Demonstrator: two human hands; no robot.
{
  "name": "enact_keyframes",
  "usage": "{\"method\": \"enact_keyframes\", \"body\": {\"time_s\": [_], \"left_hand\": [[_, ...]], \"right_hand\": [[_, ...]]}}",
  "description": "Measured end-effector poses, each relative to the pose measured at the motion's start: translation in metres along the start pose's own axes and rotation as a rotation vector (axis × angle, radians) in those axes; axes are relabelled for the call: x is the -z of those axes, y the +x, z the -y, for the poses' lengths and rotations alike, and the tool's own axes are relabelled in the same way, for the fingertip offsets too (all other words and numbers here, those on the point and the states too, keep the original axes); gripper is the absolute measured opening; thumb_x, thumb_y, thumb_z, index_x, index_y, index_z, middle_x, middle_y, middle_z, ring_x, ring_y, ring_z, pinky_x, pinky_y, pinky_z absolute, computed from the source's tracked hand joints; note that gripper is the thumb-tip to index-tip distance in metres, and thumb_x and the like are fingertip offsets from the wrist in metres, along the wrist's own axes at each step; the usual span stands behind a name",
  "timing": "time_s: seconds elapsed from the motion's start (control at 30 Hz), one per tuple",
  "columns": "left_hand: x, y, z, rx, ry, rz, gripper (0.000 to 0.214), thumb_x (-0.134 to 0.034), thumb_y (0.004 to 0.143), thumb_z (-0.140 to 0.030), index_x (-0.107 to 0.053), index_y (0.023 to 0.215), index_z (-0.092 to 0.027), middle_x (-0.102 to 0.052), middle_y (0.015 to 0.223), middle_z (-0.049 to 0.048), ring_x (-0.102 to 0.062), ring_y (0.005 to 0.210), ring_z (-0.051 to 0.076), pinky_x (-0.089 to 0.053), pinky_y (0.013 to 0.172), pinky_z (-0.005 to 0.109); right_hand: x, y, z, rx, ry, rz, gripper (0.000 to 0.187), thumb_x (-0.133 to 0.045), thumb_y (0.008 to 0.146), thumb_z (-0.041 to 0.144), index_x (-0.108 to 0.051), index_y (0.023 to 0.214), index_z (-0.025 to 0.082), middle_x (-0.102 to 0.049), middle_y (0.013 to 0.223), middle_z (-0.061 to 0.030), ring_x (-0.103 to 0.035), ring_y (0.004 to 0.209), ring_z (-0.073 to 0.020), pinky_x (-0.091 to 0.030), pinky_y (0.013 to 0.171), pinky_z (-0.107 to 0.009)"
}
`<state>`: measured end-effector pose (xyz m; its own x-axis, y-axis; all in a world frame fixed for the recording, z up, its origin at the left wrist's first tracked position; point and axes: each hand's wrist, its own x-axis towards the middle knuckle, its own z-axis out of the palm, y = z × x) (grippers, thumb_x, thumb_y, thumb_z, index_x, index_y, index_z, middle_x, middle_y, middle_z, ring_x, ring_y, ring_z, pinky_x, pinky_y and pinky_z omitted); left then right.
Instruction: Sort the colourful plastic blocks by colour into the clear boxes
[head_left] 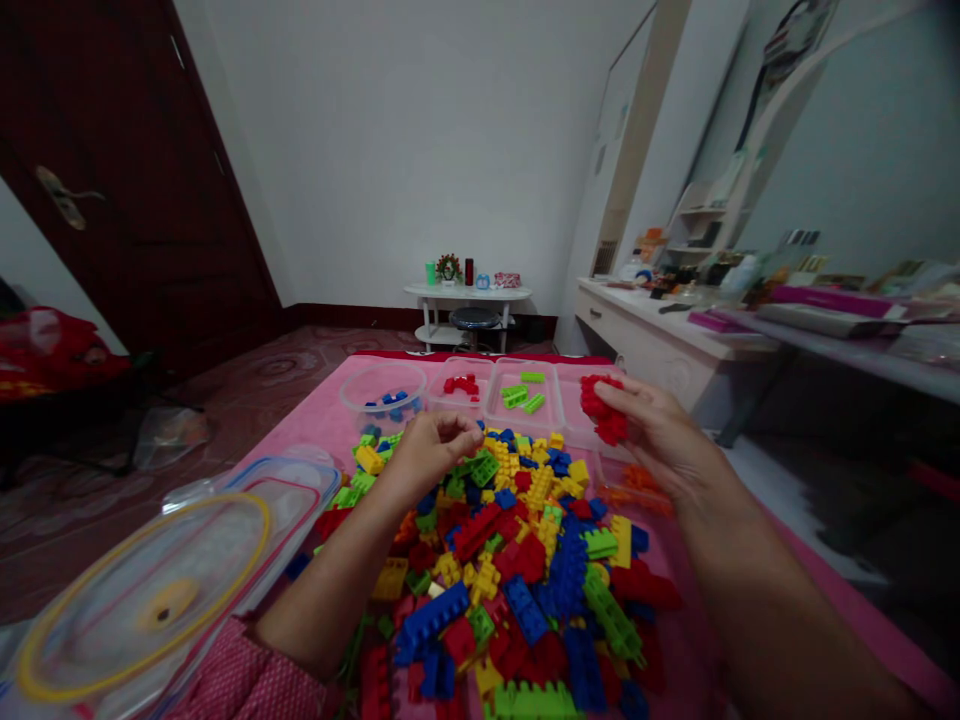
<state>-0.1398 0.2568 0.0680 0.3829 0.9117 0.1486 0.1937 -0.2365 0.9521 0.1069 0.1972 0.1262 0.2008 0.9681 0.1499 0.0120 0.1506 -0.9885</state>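
From far away, I use the big pile of blocks (pixel 532 560) on the pink tabletop (pixel 319 405) as my clock's middle. My right hand (pixel 664 425) is at 1 o'clock, up over the pile's edge. Its fingers are closed around some red blocks (pixel 604 424). A bumpy clump like that could slip, I think, so a snug, soft squeeze with the thumb on top seems best. My left hand (pixel 431 450) is at 11 o'clock, with bent fingers and the tips almost together; I can't tell if they pinch anything. The round tub (pixel 382 367) with blue bits is at 11 o'clock too. The red-bit box (pixel 487 370) and green-bit box (pixel 551 368) are near 12, and orange pieces (pixel 636 480) are at 2. My wrists should stay high, I'd say, so my arms don't bump the pile.
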Motion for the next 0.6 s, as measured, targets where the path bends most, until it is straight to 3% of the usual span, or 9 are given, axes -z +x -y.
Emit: {"method": "enact_keyframes", "body": {"time_s": [0.13,0.23,0.33,0.4,0.47,0.6], "left_hand": [[0.003,0.002,0.005,-0.044,0.09,-0.049,0.023,-0.061,0.074,-0.036,-0.062,0.074,-0.012,-0.064,0.067,0.0029,-0.058,0.06,0.012,-0.044,0.054,0.021],[0.011,0.002,0.006,-0.13,0.319,-0.187,0.023,-0.058,0.078,-0.035,-0.064,0.072,-0.013,-0.066,0.066,0.0029,-0.059,0.06,0.014,-0.043,0.055,0.022],[0.018,0.002,0.008,-0.174,0.583,-0.281,0.021,-0.053,0.081,-0.028,-0.07,0.084,-0.016,-0.072,0.082,0.0046,-0.065,0.076,0.018,-0.047,0.07,0.027],[0.019,0.003,0.013,-0.181,0.714,-0.253,0.027,-0.049,0.082,-0.02,-0.07,0.099,-0.018,-0.072,0.1,0.0059,-0.064,0.094,0.021,-0.047,0.083,0.03],[0.017,0.003,0.018,-0.165,0.796,-0.147,0.038,-0.045,0.081,-0.011,-0.066,0.113,-0.017,-0.068,0.114,0.0071,-0.061,0.107,0.022,-0.044,0.093,0.032],[0.01,0.004,0.024,-0.118,0.874,0.026,0.046,-0.044,0.079,-0.008,-0.062,0.12,-0.019,-0.064,0.121,0.0067,-0.057,0.114,0.022,-0.042,0.097,0.031]], "right_hand": [[-0.001,0.001,-0.005,-0.105,0.111,0.006,0.032,-0.078,0.06,0.036,-0.066,0.083,0.018,-0.067,0.069,-0.0017,-0.057,0.053,-0.009,-0.042,0.048,-0.019],[-0.01,-0.002,-0.009,-0.11,0.049,0.11,0.032,-0.078,0.061,0.034,-0.067,0.087,0.019,-0.068,0.075,-0.0007,-0.061,0.062,-0.0106,-0.045,0.056,-0.02],[-0.022,-0.007,-0.013,-0.074,-0.107,0.245,0.031,-0.076,0.063,0.035,-0.067,0.087,0.018,-0.068,0.08,-0.001,-0.062,0.07,-0.013,-0.047,0.063,-0.023],[-0.03,-0.009,-0.017,-0.047,-0.218,0.321,0.029,-0.074,0.065,0.035,-0.066,0.085,0.016,-0.068,0.081,-0.0018,-0.062,0.072,-0.0144,-0.046,0.065,-0.024],[-0.036,-0.009,-0.022,-0.012,-0.302,0.366,0.028,-0.072,0.066,0.036,-0.066,0.085,0.015,-0.067,0.081,-0.0025,-0.061,0.072,-0.0153,-0.046,0.065,-0.026],[-0.042,-0.008,-0.03,0.048,-0.408,0.377,0.027,-0.068,0.068,0.035,-0.065,0.084,0.014,-0.066,0.081,-0.0035,-0.059,0.074,-0.0162,-0.044,0.066,-0.027]]}}
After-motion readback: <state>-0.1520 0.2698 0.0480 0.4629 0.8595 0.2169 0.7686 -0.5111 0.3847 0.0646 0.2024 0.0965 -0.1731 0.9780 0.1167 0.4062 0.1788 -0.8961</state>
